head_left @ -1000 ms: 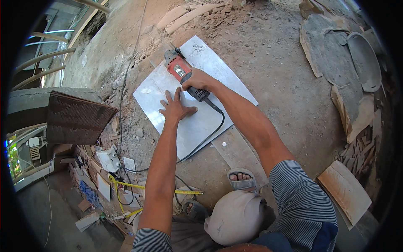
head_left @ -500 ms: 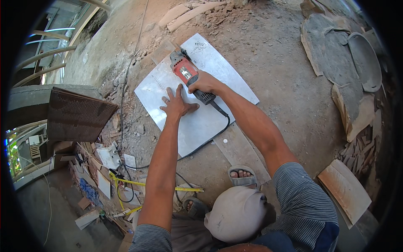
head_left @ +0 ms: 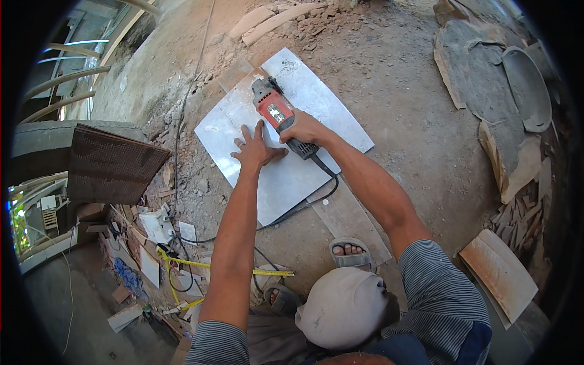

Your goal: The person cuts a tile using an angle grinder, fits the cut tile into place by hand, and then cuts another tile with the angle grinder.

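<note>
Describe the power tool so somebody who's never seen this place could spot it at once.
Find the big pale slab lying on the dusty ground in the middle of the view. Over it, just right of the spread left hand, the right hand grips the power tool. Its red body, grey head and trailing black cord set it apart from the pale slab beneath.

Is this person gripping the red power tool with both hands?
No, only the right hand grips the red power tool, while the left hand lies spread on the pale panel.
</note>
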A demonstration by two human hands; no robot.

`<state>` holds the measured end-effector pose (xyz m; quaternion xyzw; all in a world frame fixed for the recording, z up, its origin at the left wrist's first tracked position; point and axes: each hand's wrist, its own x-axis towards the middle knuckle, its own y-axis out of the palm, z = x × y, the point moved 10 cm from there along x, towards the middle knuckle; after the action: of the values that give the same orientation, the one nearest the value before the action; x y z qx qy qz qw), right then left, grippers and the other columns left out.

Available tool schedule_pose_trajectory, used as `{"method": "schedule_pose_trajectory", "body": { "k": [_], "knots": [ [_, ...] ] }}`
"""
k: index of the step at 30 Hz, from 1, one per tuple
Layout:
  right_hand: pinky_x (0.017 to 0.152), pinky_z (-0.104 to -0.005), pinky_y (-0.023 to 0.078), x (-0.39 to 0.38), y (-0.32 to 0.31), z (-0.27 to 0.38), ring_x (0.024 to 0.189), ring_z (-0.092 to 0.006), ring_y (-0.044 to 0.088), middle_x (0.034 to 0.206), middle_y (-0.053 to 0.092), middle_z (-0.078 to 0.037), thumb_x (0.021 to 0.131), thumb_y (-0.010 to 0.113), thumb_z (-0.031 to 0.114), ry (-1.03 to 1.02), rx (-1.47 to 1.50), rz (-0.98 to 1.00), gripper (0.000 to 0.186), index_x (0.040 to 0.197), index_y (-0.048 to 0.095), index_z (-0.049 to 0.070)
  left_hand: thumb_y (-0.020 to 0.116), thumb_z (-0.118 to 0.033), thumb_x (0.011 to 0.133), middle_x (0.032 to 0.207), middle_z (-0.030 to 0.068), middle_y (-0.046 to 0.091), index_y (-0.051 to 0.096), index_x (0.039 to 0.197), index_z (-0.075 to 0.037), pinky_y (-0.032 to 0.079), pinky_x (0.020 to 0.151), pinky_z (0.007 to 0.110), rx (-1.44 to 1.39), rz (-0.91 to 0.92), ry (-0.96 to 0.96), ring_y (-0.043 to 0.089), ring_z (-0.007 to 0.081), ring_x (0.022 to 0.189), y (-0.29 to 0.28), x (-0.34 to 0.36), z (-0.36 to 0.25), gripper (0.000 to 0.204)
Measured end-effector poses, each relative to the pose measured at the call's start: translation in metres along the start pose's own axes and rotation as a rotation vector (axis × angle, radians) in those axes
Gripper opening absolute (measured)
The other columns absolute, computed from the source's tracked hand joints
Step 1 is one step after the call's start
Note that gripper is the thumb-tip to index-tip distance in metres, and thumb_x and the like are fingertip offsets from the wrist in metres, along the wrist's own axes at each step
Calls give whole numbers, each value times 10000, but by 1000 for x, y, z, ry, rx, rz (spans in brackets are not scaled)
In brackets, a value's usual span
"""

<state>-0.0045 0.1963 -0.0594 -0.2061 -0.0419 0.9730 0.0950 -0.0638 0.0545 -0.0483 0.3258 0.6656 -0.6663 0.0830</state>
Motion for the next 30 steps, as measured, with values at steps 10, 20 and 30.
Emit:
{"method": "schedule_pose_trajectory", "body": {
  "k": [10, 20, 30],
  "knots": [
    [730, -319, 490, -14, 0, -8, 773, -250, 602, 880, 638, -162, 505, 766, 208, -13, -28, -14, 650, 1052, 542, -63, 829, -585, 504, 1558, 191, 107, 210, 1490, -337, 205, 1020, 730, -6, -21, 11, 182, 530, 1371, 2, 3, 3, 1190],
    [781, -323, 488, -36, -1, -18, 851, -269, 613, 946, 641, -184, 498, 792, 235, 51, -53, -10, 698, 1081, 547, -61, 828, -583, 495, 1559, 189, 107, 220, 1488, -337, 207, 1018, 730, -5, -29, 16, 185, 529, 1370, 1, 3, 4, 1190],
    [815, -323, 487, -60, -1, -22, 911, -284, 607, 1031, 623, -192, 510, 783, 238, 68, -47, 14, 807, 1197, 489, -65, 811, -593, 510, 1561, 197, 101, 209, 1498, -312, 191, 1027, 719, -14, -19, 21, 180, 514, 1379, 1, 1, 2, 1191]
  ]
}}
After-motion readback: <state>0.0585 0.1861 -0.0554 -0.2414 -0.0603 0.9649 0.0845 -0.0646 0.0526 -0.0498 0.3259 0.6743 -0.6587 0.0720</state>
